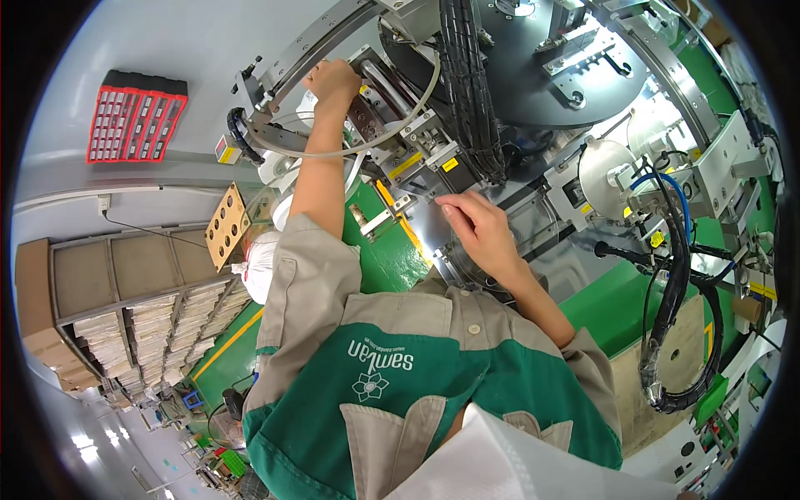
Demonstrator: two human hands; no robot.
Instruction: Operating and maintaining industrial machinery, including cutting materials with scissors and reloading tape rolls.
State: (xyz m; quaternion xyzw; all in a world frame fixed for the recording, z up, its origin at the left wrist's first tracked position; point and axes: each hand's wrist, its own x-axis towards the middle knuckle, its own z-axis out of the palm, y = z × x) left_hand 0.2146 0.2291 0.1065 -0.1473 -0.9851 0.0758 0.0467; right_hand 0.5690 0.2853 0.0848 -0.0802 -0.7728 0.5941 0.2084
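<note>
My left hand (333, 83) reaches forward into the machine, its fingers bent beside a metal bracket and a dark block with holes (364, 119). What its fingertips hold, if anything, is hidden. Closer to my body, my right hand (482, 232) rests at the edge of a shiny metal plate (431, 223). Its index finger and thumb stretch out to the left, and I see nothing held in it. A small metal arm (385, 218) sticks out to the left of that plate. Between the hands are black motor housings with yellow labels (406, 167).
A large dark round turntable (558, 75) fills the far side. A thick black cable bundle (471, 92) hangs beside it, and a clear hose (392, 132) curves over my left forearm. Black hoses (679, 292) loop at right. Shelves of stacked material (158, 325) stand at left.
</note>
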